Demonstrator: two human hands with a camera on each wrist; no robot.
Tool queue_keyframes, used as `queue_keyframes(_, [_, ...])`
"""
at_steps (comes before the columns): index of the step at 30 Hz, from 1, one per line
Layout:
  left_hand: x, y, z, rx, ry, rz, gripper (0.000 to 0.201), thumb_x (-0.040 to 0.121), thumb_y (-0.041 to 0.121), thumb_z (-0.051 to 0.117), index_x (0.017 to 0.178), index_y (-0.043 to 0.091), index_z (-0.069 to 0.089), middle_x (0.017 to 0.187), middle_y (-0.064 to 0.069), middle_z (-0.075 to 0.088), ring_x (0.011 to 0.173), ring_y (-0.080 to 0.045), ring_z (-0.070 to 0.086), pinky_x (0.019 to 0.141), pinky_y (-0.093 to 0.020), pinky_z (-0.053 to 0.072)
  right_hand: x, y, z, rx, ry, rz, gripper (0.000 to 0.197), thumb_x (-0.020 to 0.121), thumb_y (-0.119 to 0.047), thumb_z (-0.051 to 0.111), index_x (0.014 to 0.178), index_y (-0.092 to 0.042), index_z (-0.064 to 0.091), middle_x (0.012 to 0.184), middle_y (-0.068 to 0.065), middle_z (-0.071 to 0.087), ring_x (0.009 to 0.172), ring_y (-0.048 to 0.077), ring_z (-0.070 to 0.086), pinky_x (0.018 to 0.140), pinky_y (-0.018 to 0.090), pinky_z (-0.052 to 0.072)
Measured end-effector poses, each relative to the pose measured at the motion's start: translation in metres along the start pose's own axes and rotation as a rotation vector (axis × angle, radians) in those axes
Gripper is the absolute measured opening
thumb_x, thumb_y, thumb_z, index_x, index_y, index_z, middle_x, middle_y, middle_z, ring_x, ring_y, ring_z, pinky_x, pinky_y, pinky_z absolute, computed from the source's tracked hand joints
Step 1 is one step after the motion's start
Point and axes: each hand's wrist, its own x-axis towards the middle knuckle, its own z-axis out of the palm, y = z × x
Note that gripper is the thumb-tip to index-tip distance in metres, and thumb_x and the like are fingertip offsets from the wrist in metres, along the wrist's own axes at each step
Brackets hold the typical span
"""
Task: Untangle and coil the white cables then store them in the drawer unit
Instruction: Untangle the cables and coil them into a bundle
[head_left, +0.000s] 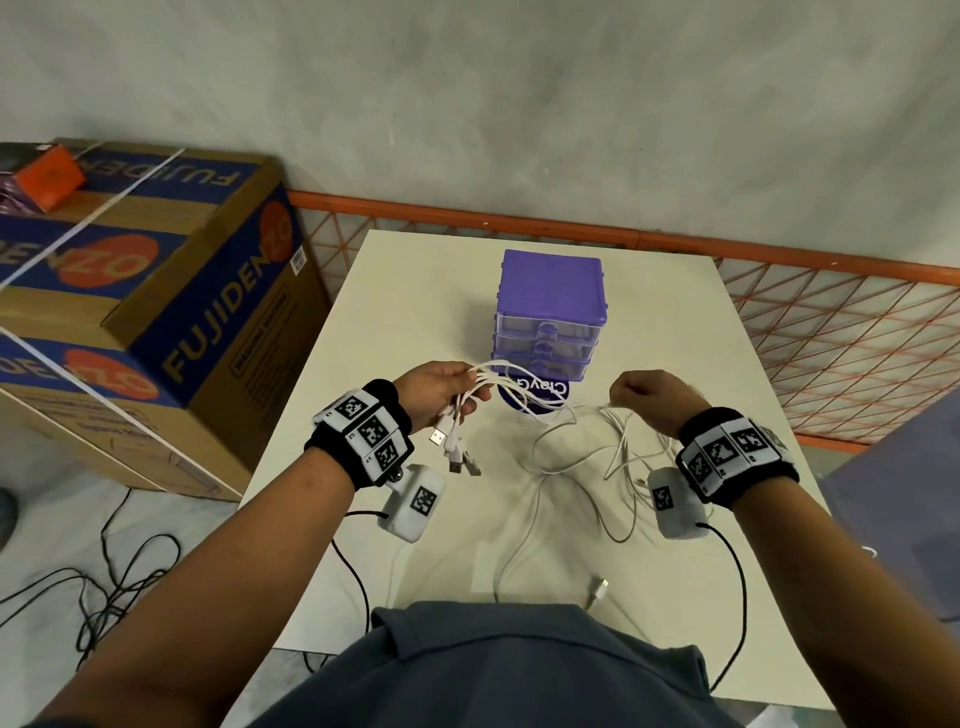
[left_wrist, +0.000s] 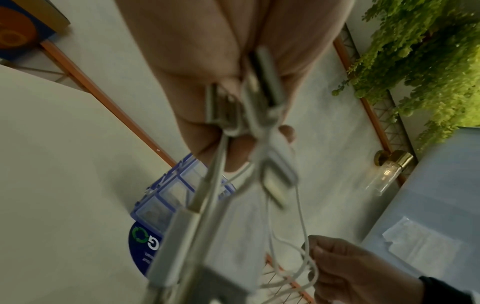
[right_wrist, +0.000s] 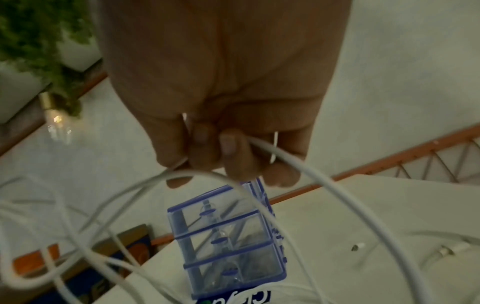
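A tangle of white cables (head_left: 582, 457) sprawls across the white table (head_left: 415, 291), raised at both ends by a person's hands. The left hand (head_left: 436, 389) clutches a bundle of cable ends, their USB plugs (head_left: 454, 447) dangling below the fist — the right hand (head_left: 654, 397), fingers curled, pinches a few strands lifted off the tabletop. Just behind the hands stands the purple drawer unit (head_left: 550, 312), its three clear drawers closed, beside a round blue sticker (head_left: 535, 397). A large cardboard box (head_left: 156, 291) sits left of the table.
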Motion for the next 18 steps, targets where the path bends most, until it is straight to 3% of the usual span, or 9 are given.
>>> queue_keyframes(2, [-0.002, 0.003, 0.002, -0.006, -0.038, -0.008, 0.029, 0.098, 0.004, 0.033, 0.084, 0.011, 0.058, 0.062, 0.008, 0.069, 0.046, -0.002, 0.051, 0.044, -0.014, 0.037, 0.0, 0.0, 0.0, -0.11, 0.006, -0.017, 0.015, 0.091, -0.011, 0.044, 0.08, -0.011, 0.055, 0.083, 0.006, 0.055, 0.079, 0.021, 0.046, 0.055, 0.0, 0.033])
queue_keyframes(5, [-0.005, 0.009, 0.004, -0.023, -0.088, -0.013, 0.033, 0.09, -0.011, 0.033, 0.087, 0.009, 0.059, 0.067, 0.007, 0.071, 0.049, -0.001, 0.054, 0.043, -0.012, 0.037, 0.003, 0.002, 0.001, -0.091, 0.095, -0.015, 0.015, 0.092, -0.005, 0.04, 0.083, -0.009, 0.051, 0.085, 0.008, 0.052, 0.082, 0.021, 0.044, 0.054, 0.023, 0.028])
queue_keyframes(7, [-0.006, 0.011, 0.006, -0.023, -0.104, -0.01, 0.038, 0.085, -0.016, 0.033, 0.09, 0.01, 0.06, 0.069, 0.008, 0.071, 0.051, -0.001, 0.055, 0.043, -0.012, 0.038, 0.005, 0.005, 0.0, 0.0, 0.153, 0.0, 0.014, 0.091, -0.006, 0.041, 0.081, -0.01, 0.049, 0.084, 0.01, 0.052, 0.081, 0.023, 0.045, 0.057, 0.028, 0.028])
queue_keyframes(11, [-0.008, 0.014, 0.007, -0.001, -0.125, 0.015, 0.037, 0.087, -0.014, 0.037, 0.095, 0.015, 0.058, 0.073, 0.012, 0.072, 0.058, 0.0, 0.058, 0.048, -0.02, 0.034, 0.001, 0.004, -0.003, -0.013, 0.105, -0.001, 0.015, 0.088, -0.018, 0.053, 0.086, -0.01, 0.065, 0.08, 0.007, 0.059, 0.079, 0.022, 0.05, 0.061, 0.024, 0.037])
queue_keyframes(13, [-0.009, 0.013, 0.008, 0.008, -0.133, 0.022, 0.033, 0.09, -0.011, 0.038, 0.094, 0.015, 0.057, 0.073, 0.014, 0.071, 0.06, 0.001, 0.06, 0.047, -0.02, 0.036, 0.002, 0.006, -0.004, 0.01, 0.112, -0.006, 0.017, 0.088, -0.014, 0.053, 0.087, -0.005, 0.068, 0.079, 0.009, 0.059, 0.078, 0.022, 0.049, 0.058, 0.011, 0.036])
queue_keyframes(15, [-0.01, 0.012, 0.01, -0.002, -0.143, 0.022, 0.03, 0.091, -0.01, 0.038, 0.094, 0.015, 0.055, 0.072, 0.015, 0.071, 0.061, 0.0, 0.064, 0.045, -0.018, 0.043, 0.005, 0.009, -0.003, 0.085, 0.219, -0.023, 0.016, 0.087, -0.011, 0.054, 0.085, -0.003, 0.067, 0.079, 0.013, 0.06, 0.076, 0.023, 0.048, 0.053, 0.003, 0.033])
queue_keyframes(18, [-0.012, 0.009, 0.014, -0.009, -0.163, 0.028, 0.03, 0.094, -0.006, 0.037, 0.095, 0.018, 0.054, 0.075, 0.018, 0.071, 0.066, -0.004, 0.069, 0.05, -0.018, 0.049, 0.009, 0.012, -0.003, 0.231, 0.395, -0.05, 0.014, 0.086, -0.01, 0.055, 0.082, -0.004, 0.067, 0.081, 0.01, 0.061, 0.079, 0.021, 0.05, 0.057, 0.001, 0.033])
